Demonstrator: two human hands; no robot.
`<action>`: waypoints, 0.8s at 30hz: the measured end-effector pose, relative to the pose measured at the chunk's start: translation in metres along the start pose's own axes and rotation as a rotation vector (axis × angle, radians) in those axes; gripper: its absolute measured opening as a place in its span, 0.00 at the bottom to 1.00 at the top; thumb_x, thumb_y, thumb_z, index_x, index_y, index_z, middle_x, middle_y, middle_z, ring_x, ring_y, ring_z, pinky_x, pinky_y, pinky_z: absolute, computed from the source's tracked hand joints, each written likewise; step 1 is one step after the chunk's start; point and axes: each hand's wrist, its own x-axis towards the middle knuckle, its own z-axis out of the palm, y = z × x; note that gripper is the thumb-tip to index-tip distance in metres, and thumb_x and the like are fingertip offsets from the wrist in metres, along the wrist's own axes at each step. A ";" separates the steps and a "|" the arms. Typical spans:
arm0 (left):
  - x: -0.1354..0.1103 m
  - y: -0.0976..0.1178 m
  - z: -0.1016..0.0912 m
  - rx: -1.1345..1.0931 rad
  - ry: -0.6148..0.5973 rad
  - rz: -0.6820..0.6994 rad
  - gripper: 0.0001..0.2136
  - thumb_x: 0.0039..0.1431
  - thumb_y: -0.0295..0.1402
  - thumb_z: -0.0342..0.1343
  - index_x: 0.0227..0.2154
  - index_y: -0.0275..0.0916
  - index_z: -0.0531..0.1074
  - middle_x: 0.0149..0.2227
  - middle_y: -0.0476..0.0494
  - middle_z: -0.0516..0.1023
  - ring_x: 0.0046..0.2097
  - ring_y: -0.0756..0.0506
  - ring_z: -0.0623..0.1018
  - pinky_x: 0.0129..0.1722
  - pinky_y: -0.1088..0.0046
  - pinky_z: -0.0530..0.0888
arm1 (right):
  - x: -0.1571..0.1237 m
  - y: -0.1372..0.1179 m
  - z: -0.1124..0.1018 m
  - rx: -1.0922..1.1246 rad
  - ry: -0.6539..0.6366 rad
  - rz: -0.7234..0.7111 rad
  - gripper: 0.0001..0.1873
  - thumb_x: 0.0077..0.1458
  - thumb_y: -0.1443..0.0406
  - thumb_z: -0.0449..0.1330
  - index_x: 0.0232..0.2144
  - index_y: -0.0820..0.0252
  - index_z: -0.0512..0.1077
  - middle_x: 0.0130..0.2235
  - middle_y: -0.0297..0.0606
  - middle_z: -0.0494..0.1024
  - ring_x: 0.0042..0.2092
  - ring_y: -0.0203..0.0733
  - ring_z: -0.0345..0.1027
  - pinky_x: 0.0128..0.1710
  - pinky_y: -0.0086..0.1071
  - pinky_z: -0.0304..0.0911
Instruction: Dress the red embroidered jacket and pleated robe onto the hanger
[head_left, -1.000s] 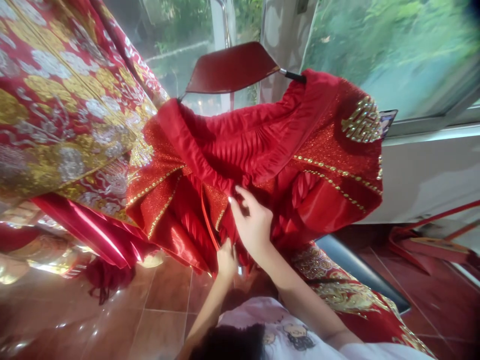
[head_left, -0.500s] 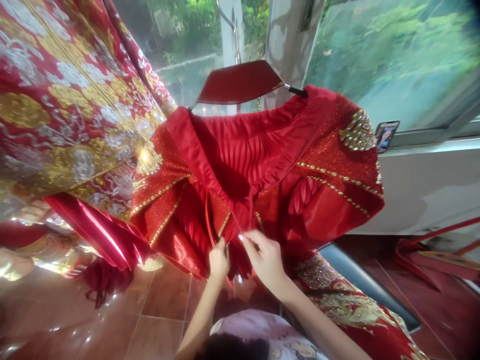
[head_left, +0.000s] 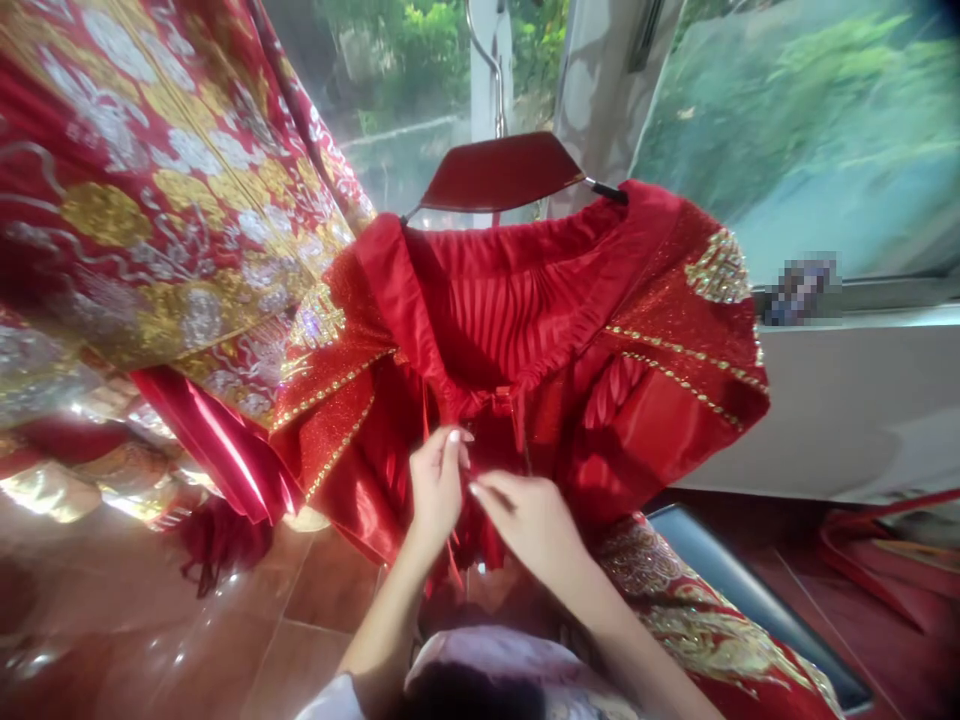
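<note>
Directly before you, your left hand [head_left: 437, 478] and right hand [head_left: 529, 515] each press thumb to finger; what either grip pinches cannot be told. The red garment [head_left: 517, 310] hangs just beyond on a red hanger [head_left: 502, 173], its jeweled motif [head_left: 718, 266] too blurred to read, before a window [head_left: 795, 130].
</note>
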 end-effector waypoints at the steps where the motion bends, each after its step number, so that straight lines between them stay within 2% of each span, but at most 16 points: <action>1: 0.003 -0.005 -0.002 0.010 0.032 0.010 0.16 0.65 0.42 0.47 0.29 0.36 0.72 0.20 0.53 0.65 0.24 0.53 0.65 0.27 0.78 0.64 | 0.003 0.001 -0.011 -0.037 0.112 -0.009 0.13 0.60 0.64 0.55 0.27 0.61 0.76 0.24 0.35 0.78 0.22 0.33 0.69 0.26 0.23 0.61; 3: 0.005 -0.014 -0.006 0.055 0.070 0.026 0.16 0.65 0.42 0.48 0.28 0.37 0.72 0.20 0.53 0.63 0.23 0.53 0.64 0.26 0.77 0.62 | 0.013 0.007 -0.024 -0.153 0.357 0.005 0.14 0.57 0.57 0.59 0.31 0.63 0.76 0.22 0.35 0.75 0.21 0.33 0.67 0.26 0.24 0.60; 4: 0.005 -0.017 -0.007 0.079 0.071 0.033 0.16 0.65 0.42 0.48 0.28 0.37 0.71 0.20 0.53 0.63 0.23 0.53 0.64 0.26 0.77 0.62 | 0.019 0.012 -0.026 -0.231 0.427 0.026 0.18 0.55 0.53 0.60 0.33 0.64 0.76 0.20 0.34 0.74 0.20 0.33 0.65 0.25 0.25 0.58; 5: 0.004 -0.019 -0.009 0.096 0.062 0.040 0.16 0.65 0.42 0.48 0.28 0.37 0.71 0.20 0.53 0.63 0.23 0.53 0.64 0.26 0.77 0.62 | 0.026 0.016 -0.024 -0.302 0.441 0.044 0.22 0.54 0.49 0.60 0.33 0.64 0.75 0.19 0.34 0.72 0.19 0.34 0.63 0.24 0.26 0.55; 7: 0.004 -0.020 -0.012 0.117 0.040 0.054 0.16 0.65 0.42 0.47 0.28 0.37 0.72 0.19 0.53 0.63 0.23 0.52 0.64 0.27 0.77 0.62 | 0.039 0.026 -0.015 -0.372 0.370 0.065 0.24 0.56 0.47 0.56 0.30 0.63 0.75 0.19 0.36 0.71 0.19 0.35 0.61 0.23 0.28 0.50; 10: 0.009 -0.021 -0.023 0.186 0.035 0.078 0.15 0.65 0.41 0.47 0.29 0.37 0.72 0.20 0.53 0.64 0.23 0.52 0.65 0.28 0.77 0.63 | 0.043 0.033 -0.003 -0.269 0.227 0.040 0.24 0.63 0.56 0.48 0.20 0.61 0.68 0.17 0.35 0.67 0.18 0.32 0.56 0.23 0.28 0.46; 13: 0.025 -0.024 -0.040 0.300 0.051 0.102 0.14 0.65 0.38 0.47 0.30 0.37 0.73 0.21 0.52 0.66 0.24 0.52 0.65 0.27 0.77 0.62 | 0.022 0.029 -0.003 -0.025 0.039 -0.012 0.23 0.63 0.60 0.49 0.16 0.60 0.58 0.15 0.29 0.58 0.17 0.28 0.51 0.22 0.25 0.46; 16: 0.036 -0.028 -0.047 0.330 0.085 0.122 0.13 0.64 0.37 0.48 0.31 0.36 0.74 0.21 0.52 0.67 0.24 0.52 0.65 0.27 0.77 0.61 | -0.005 0.024 -0.003 0.172 -0.094 0.075 0.23 0.63 0.60 0.50 0.17 0.60 0.53 0.16 0.27 0.53 0.18 0.27 0.49 0.21 0.24 0.45; 18: 0.032 -0.027 -0.040 0.259 0.123 0.110 0.13 0.64 0.39 0.49 0.30 0.36 0.73 0.21 0.52 0.66 0.24 0.52 0.65 0.26 0.78 0.62 | -0.017 0.025 0.002 0.293 -0.152 0.188 0.23 0.63 0.58 0.50 0.18 0.60 0.53 0.16 0.27 0.54 0.19 0.27 0.50 0.20 0.23 0.47; 20: 0.017 -0.024 -0.025 0.092 0.125 0.036 0.15 0.65 0.42 0.48 0.29 0.37 0.71 0.19 0.53 0.64 0.22 0.52 0.65 0.25 0.78 0.62 | -0.021 0.029 0.009 0.427 -0.197 0.281 0.23 0.62 0.56 0.50 0.18 0.59 0.55 0.17 0.28 0.58 0.20 0.28 0.54 0.21 0.23 0.51; 22: -0.006 -0.017 -0.008 -0.107 0.092 -0.074 0.17 0.65 0.45 0.47 0.29 0.37 0.70 0.18 0.55 0.63 0.21 0.53 0.64 0.23 0.78 0.62 | -0.017 0.032 0.015 0.519 -0.183 0.337 0.23 0.61 0.54 0.51 0.19 0.60 0.58 0.18 0.30 0.63 0.21 0.30 0.60 0.23 0.23 0.55; 24: -0.029 -0.011 0.006 -0.249 0.042 -0.180 0.17 0.63 0.47 0.49 0.29 0.37 0.70 0.17 0.55 0.62 0.19 0.53 0.64 0.21 0.79 0.62 | -0.010 0.032 0.018 0.554 -0.115 0.367 0.23 0.59 0.52 0.54 0.19 0.61 0.63 0.20 0.33 0.68 0.23 0.32 0.64 0.24 0.24 0.59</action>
